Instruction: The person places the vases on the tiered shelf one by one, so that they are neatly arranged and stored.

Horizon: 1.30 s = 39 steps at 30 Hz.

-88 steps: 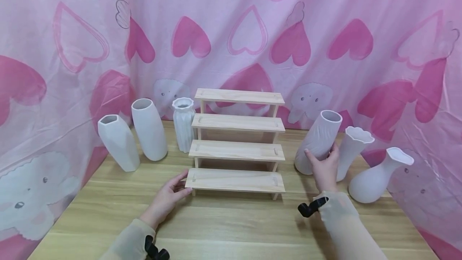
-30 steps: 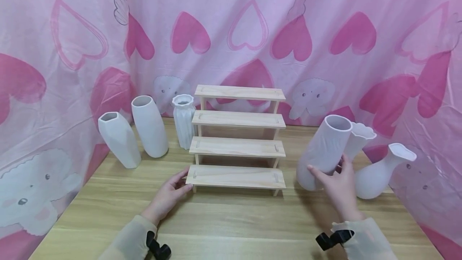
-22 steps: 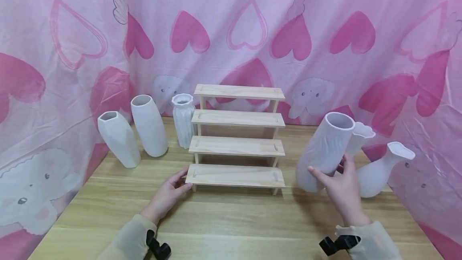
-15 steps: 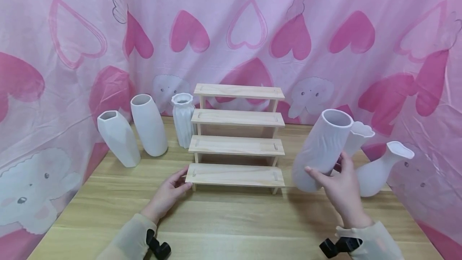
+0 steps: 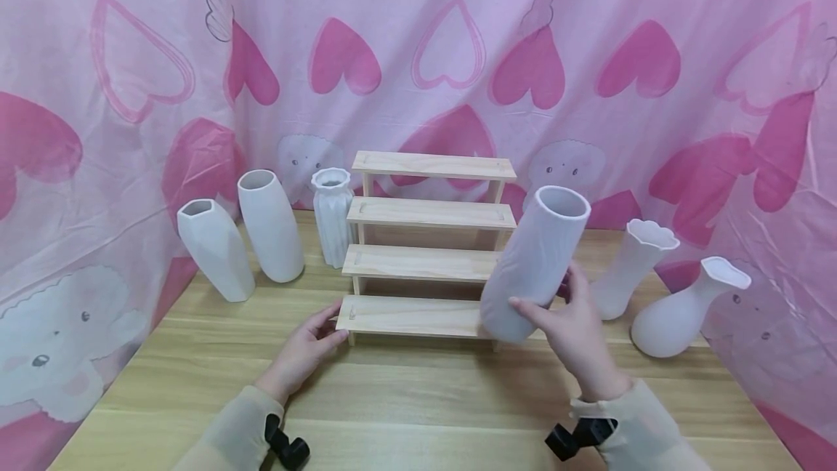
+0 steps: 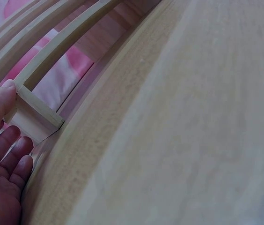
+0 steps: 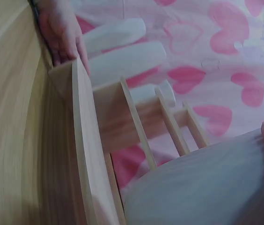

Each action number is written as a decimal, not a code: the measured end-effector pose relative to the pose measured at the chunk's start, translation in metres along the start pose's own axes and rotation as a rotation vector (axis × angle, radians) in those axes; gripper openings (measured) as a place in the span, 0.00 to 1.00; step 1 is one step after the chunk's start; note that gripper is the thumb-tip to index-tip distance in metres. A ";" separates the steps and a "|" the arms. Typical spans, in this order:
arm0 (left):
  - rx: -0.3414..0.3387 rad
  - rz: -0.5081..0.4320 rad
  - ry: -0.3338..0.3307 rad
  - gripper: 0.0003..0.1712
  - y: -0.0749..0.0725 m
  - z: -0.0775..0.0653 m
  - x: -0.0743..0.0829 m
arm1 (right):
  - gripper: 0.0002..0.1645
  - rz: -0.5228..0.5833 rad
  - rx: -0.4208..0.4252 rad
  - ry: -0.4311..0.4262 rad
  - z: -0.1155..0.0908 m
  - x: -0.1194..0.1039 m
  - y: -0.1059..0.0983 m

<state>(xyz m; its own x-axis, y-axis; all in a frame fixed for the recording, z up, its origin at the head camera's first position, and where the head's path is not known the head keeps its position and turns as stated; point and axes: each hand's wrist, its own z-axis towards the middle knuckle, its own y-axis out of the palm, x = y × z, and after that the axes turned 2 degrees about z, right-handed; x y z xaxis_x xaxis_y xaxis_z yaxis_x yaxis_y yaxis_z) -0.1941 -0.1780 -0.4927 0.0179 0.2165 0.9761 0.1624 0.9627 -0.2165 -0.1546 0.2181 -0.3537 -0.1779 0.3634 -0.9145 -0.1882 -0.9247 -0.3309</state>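
My right hand (image 5: 575, 336) grips a white vase (image 5: 532, 264) with a wavy relief round its lower body. The vase tilts to the right, off the table, before the right end of a wooden stepped display stand's lowest tier (image 5: 412, 317). In the right wrist view, the vase (image 7: 207, 183) fills the lower right, beside the tiers. My left hand (image 5: 304, 355) pinches the left end of the lowest tier, thumb at its front corner. The left wrist view shows that thumb (image 6: 1, 101) on the corner, with other fingers curled loosely below; the index finger is mostly hidden.
On the left stand a faceted vase (image 5: 216, 253), a smooth tall vase (image 5: 271, 231) and a ribbed vase (image 5: 333, 220). A scalloped-rim vase (image 5: 631, 271) and a round-bellied vase (image 5: 680, 315) stand right. A pink heart-patterned curtain (image 5: 418, 35) encloses the wooden table (image 5: 392, 405).
My right hand has lifted the relief vase from the table and carried it left to the stand's right end, uncovering the scalloped-rim vase. My left hand has stayed at the stand.
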 end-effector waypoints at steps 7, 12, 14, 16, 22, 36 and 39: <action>0.008 -0.007 0.007 0.37 0.000 0.000 0.001 | 0.56 0.053 -0.066 -0.024 0.006 0.001 0.028; 0.013 -0.011 0.014 0.37 0.000 0.000 0.001 | 0.57 0.087 -0.112 0.001 0.009 0.001 0.046; 0.012 -0.007 0.019 0.37 0.000 0.000 0.000 | 0.57 0.107 -0.131 0.008 0.010 0.001 0.052; 0.010 -0.002 0.021 0.37 0.000 0.000 0.000 | 0.55 0.120 -0.144 0.007 0.011 0.001 0.058; 0.002 -0.003 0.020 0.37 0.000 0.000 -0.002 | 0.52 0.130 -0.167 0.001 0.013 0.001 0.071; 0.000 0.002 0.005 0.36 0.000 -0.001 0.001 | 0.50 0.167 -0.241 -0.021 0.007 -0.032 0.074; 0.000 0.007 0.003 0.36 0.000 -0.001 0.001 | 0.50 0.176 -0.267 -0.021 0.009 -0.028 0.072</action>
<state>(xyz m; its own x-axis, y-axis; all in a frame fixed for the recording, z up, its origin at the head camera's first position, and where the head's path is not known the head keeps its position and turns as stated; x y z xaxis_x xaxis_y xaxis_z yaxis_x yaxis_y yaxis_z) -0.1932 -0.1779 -0.4914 0.0224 0.2227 0.9746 0.1627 0.9611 -0.2234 -0.1718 0.1428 -0.3497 -0.2057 0.1952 -0.9589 0.1072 -0.9695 -0.2204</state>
